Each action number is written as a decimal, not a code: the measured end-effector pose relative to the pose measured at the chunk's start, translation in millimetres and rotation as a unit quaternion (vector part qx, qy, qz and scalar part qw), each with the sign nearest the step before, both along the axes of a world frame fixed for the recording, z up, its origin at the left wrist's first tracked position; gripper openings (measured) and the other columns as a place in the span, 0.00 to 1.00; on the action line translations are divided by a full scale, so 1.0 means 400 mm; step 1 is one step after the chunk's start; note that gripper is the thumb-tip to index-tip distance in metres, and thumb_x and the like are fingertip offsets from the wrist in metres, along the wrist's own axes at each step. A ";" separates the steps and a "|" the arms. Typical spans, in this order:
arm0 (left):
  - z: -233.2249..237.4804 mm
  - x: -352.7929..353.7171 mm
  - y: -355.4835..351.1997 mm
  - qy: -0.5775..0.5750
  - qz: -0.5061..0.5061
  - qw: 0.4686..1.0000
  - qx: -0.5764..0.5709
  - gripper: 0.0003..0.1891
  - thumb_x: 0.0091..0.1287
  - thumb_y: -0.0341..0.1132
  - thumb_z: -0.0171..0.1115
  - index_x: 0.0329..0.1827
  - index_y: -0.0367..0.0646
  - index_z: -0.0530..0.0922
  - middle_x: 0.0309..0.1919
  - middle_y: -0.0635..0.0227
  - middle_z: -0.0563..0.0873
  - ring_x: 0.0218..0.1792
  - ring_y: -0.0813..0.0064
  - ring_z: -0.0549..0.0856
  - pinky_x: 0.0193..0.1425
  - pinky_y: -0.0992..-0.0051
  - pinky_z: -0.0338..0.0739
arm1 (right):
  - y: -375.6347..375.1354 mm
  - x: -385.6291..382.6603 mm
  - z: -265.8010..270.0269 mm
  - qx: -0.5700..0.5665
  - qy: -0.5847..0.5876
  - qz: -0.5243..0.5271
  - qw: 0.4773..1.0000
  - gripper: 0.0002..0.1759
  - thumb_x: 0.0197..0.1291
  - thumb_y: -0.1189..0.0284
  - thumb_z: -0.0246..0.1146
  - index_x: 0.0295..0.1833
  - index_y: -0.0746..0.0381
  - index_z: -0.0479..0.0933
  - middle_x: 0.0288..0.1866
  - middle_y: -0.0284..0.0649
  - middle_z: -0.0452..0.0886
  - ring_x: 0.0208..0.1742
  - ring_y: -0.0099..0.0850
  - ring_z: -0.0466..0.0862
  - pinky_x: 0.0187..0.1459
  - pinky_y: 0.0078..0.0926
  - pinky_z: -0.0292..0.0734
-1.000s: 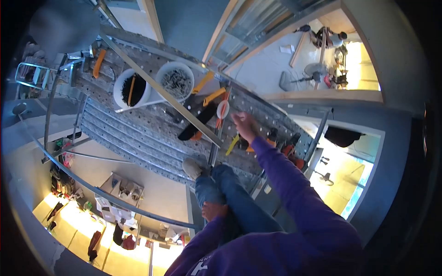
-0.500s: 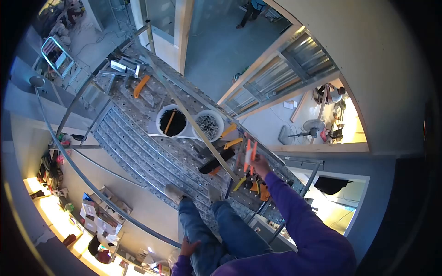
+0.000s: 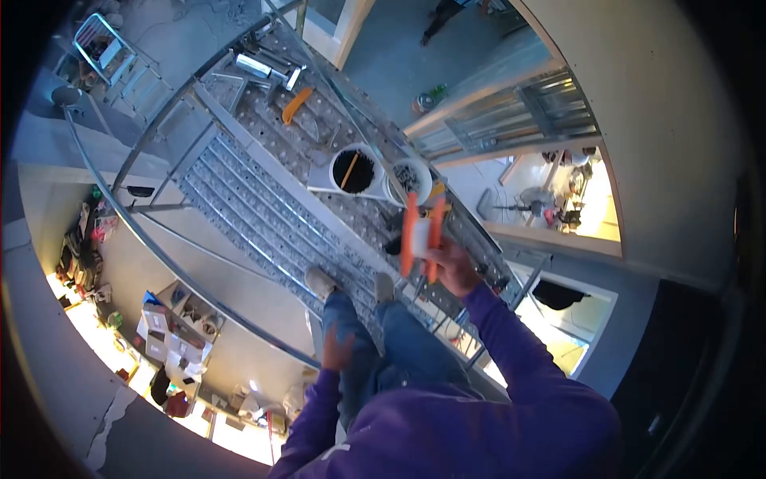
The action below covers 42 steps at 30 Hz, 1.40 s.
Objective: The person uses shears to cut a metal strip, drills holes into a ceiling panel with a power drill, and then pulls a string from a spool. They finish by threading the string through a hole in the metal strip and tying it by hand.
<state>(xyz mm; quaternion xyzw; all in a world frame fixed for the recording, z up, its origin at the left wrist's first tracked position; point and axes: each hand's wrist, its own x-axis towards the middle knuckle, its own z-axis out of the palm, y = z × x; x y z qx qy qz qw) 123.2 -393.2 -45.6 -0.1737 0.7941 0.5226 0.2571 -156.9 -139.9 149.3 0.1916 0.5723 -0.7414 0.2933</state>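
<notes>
My right hand [image 3: 453, 270] is closed on an orange H-shaped string winder [image 3: 409, 239] with white string [image 3: 422, 237] wound round its middle. It is held up over the scaffold platform, in front of some tools that it partly hides. My left hand [image 3: 338, 350] hangs beside my left thigh, slightly blurred, with its fingers apart and nothing in them. Beyond the winder stand two white buckets. One bucket [image 3: 336, 169] contains small black pieces and a yellow stick [image 3: 349, 171]; the other bucket [image 3: 389, 191] contains small grey metal pieces.
I stand on a perforated metal platform [image 3: 239, 199] with curved-looking rails [image 3: 183, 294] around it. An orange-handled tool [image 3: 297, 105] and metal pieces [image 3: 254, 65] lie at its far end. A stepladder [image 3: 120, 60] stands on the floor below. Another person's legs [image 3: 437, 20] show at the top.
My right hand has brought the string winder nearer to me. My left hand has lifted from low on the thigh. The view has turned, and the buckets appear farther up and right.
</notes>
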 end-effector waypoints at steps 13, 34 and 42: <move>0.701 -0.653 -0.057 0.030 0.117 0.861 0.494 0.30 0.72 0.34 0.67 0.73 0.33 0.67 0.61 0.59 0.81 0.63 0.69 0.80 0.69 0.67 0.73 | -0.187 -0.001 0.337 0.063 0.087 0.158 0.982 0.23 0.73 0.70 0.64 0.70 0.67 0.72 0.45 0.36 0.84 0.43 0.20 0.82 0.44 0.21 0.79; 0.937 -0.779 -0.178 0.410 -0.170 0.891 0.092 0.34 0.49 0.20 0.74 0.63 0.45 0.76 0.59 0.59 0.84 0.62 0.53 0.81 0.64 0.60 0.78 | -0.242 -0.137 0.631 0.302 0.453 0.288 0.787 0.10 0.58 0.71 0.72 0.45 0.62 0.86 0.40 0.43 0.86 0.43 0.43 0.86 0.47 0.39 0.78; 0.982 -0.852 -0.259 0.502 -0.283 0.817 -0.003 0.32 0.50 0.24 0.75 0.62 0.47 0.78 0.59 0.66 0.83 0.64 0.57 0.80 0.65 0.58 0.75 | -0.310 -0.123 0.666 0.396 0.443 0.258 0.762 0.11 0.55 0.66 0.75 0.37 0.63 0.86 0.34 0.44 0.86 0.38 0.44 0.85 0.43 0.41 0.76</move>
